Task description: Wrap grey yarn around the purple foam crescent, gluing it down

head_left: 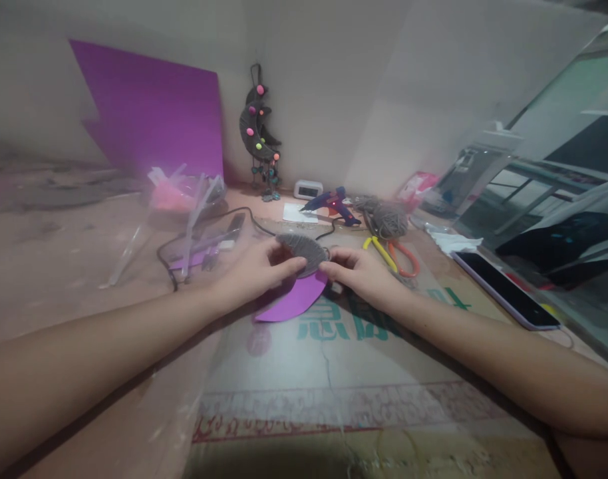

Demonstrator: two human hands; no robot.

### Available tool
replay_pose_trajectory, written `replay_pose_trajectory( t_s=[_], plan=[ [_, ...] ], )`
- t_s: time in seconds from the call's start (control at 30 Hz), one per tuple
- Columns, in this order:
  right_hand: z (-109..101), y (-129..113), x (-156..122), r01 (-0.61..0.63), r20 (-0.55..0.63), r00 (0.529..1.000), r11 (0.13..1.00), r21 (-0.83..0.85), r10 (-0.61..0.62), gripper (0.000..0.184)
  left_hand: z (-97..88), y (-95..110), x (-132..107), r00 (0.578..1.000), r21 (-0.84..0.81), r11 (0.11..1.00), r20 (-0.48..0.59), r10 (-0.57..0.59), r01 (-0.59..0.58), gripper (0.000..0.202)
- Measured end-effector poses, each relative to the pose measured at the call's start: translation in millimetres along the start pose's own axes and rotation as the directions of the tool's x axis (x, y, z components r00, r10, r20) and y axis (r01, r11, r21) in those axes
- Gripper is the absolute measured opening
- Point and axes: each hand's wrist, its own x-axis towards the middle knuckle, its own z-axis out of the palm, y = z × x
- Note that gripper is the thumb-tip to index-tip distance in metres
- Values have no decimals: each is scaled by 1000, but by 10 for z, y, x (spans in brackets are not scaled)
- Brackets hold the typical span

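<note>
In the middle of the work surface, a grey yarn-wrapped piece with a rounded edge is held between both hands. My left hand pinches its left side, thumb on the near face. At its right end, my right hand grips with thumb and fingers pressed together. Directly below hangs or lies a curved purple paper piece, its upper edge covered by the grey one. Whether the two are joined I cannot tell.
A blue glue gun rests behind the hands, beside grey yarn and scissors. To the right lies a phone. A decorated moon hanging and a purple sheet stand at the wall; a dark cord crosses left.
</note>
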Motion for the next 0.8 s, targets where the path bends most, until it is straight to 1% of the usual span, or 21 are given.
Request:
replay_pose_trajectory(
  t_s=[0.07,0.17,0.27,0.37,0.47,0.53,0.67,0.8],
  plan=[
    [8,-4,-7,-34,9,999,998,46,34,24,7,3,-8,999,40,999,-12,37,-37,32],
    [13,10,-11,-50,1,999,996,75,50,25,10,5,-16,998,121,991,-12,64,-62,34],
    [14,31,-10,-42,-20,999,995,87,44,27,8,9,-18,993,205,971,46,113,-120,35],
    [21,30,-12,-37,-44,998,997,67,40,29,7,21,-26,985,239,958,100,140,-160,36],
    [28,14,-16,-56,-53,997,995,83,61,30,7,40,-42,987,236,961,97,127,-146,36],
    [25,7,-12,-39,-52,998,995,90,44,30,11,54,-50,990,232,964,84,114,-131,35],
    [4,14,11,18,-43,999,999,48,-16,31,21,81,-52,992,248,961,51,114,-123,33],
    [8,20,10,0,-16,1000,998,67,1,26,21,74,-47,992,250,960,34,120,-125,34]
  ],
)
